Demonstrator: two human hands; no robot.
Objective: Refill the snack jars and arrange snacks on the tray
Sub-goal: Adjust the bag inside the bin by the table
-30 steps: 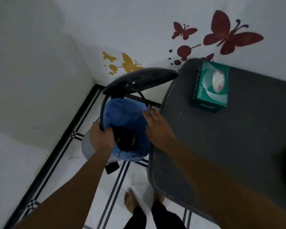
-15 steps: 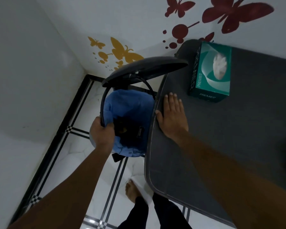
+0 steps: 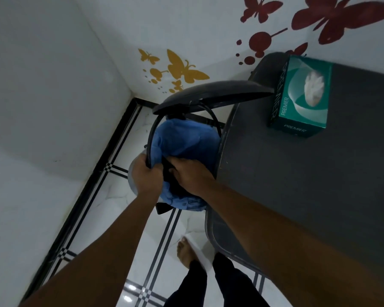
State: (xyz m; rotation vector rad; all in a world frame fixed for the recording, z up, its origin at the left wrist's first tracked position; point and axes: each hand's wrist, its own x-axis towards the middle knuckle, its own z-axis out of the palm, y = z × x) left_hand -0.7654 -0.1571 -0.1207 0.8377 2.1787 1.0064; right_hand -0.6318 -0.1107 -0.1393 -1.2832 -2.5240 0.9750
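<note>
Dim, bluish light fills the room, leaving the white walls grey and the dark table (image 3: 308, 196) nearly featureless, while small bright glints on the glossy floor tiles (image 3: 129, 292) show a lamp overhead. The wide-angle lens bends the wall corner and the black floor border toward the frame's edges and stretches both forearms large at the bottom. Detail is soft throughout, though the lettering on the green tissue box (image 3: 302, 98) stays readable.

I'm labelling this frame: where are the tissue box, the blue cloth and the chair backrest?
tissue box (image 3: 302, 107): head view, green top face.
blue cloth (image 3: 182, 140): head view, upper folds.
chair backrest (image 3: 213, 95): head view, middle of dark curved panel.
</note>
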